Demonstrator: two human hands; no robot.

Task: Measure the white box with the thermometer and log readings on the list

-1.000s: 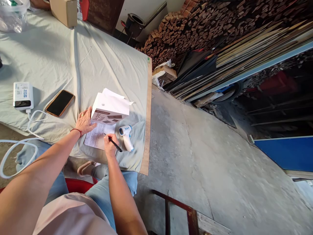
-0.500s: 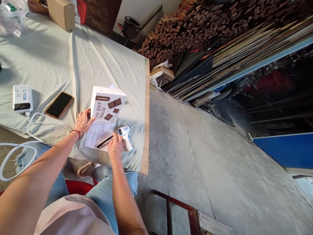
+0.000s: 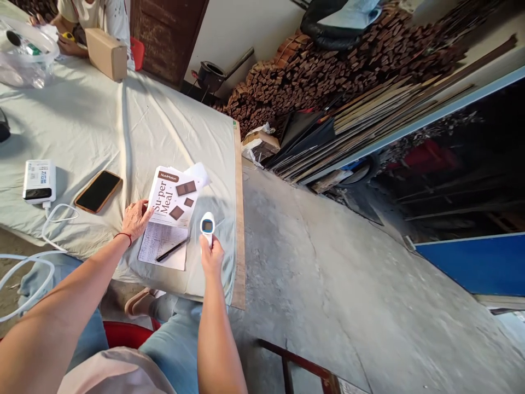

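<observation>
My right hand [image 3: 212, 256] is wrapped around the handle of a white infrared thermometer [image 3: 208, 223], its small screen facing me. With the thumb on top, my left hand [image 3: 136, 219] grips the left edge of a booklet [image 3: 169, 194] printed "NutriMotion Su-per Meal" with brown chocolate pieces. Below the booklet, partly under it, lies a page with handwriting [image 3: 158, 241]. A black pen [image 3: 171, 251] rests slantwise on that page, apart from both hands.
On the cloth-covered table [image 3: 164, 126] lie a phone [image 3: 98, 191] and a white power bank [image 3: 40, 180] with a white cable. A cardboard box [image 3: 106, 53] and a clear plastic tub [image 3: 28, 60] stand farther back, near another person. Stacked firewood [image 3: 287, 76] lines the wall.
My right hand has picked up the thermometer, which lay on the table, and turned it upright with the screen toward me. My left hand stays at the booklet, which now lies flatter.
</observation>
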